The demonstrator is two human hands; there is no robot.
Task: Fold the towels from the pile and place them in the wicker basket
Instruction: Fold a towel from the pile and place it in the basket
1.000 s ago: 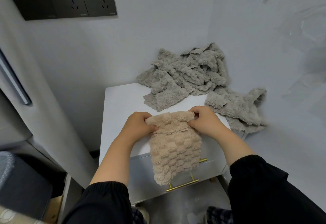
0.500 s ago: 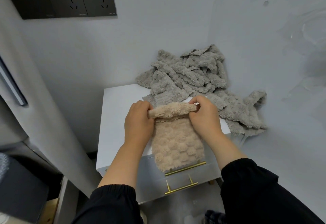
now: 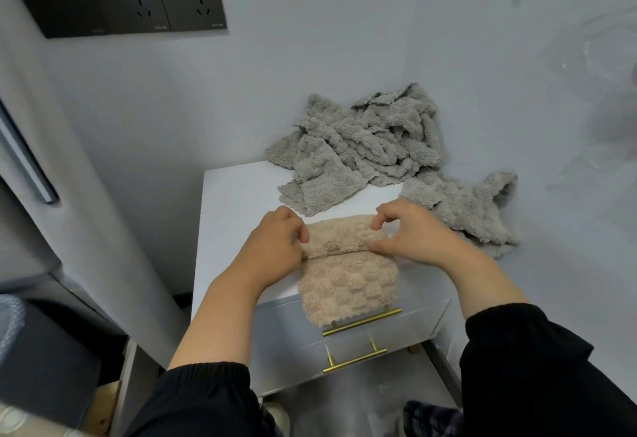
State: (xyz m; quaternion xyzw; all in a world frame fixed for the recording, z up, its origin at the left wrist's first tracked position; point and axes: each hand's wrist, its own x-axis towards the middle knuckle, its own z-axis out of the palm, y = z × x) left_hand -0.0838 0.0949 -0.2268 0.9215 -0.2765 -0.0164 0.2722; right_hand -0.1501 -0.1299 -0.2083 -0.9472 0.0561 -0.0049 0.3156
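The left hand [image 3: 275, 247] curls its fingers round the left end of the beige towel [image 3: 348, 285], and the right hand [image 3: 417, 233] pinches the right end between thumb and forefinger, its other fingers bent above. Between the fingers the towel's top edge is turned over in a thick fold. Below them it lies on the white cabinet [image 3: 238, 202] and hangs over the drawer front to the upper gold handle [image 3: 362, 323]. Beyond the fingertips the pile of grey towels [image 3: 365, 147] sits in the corner. One loose grey towel [image 3: 458, 209] lies just beside the right fingers.
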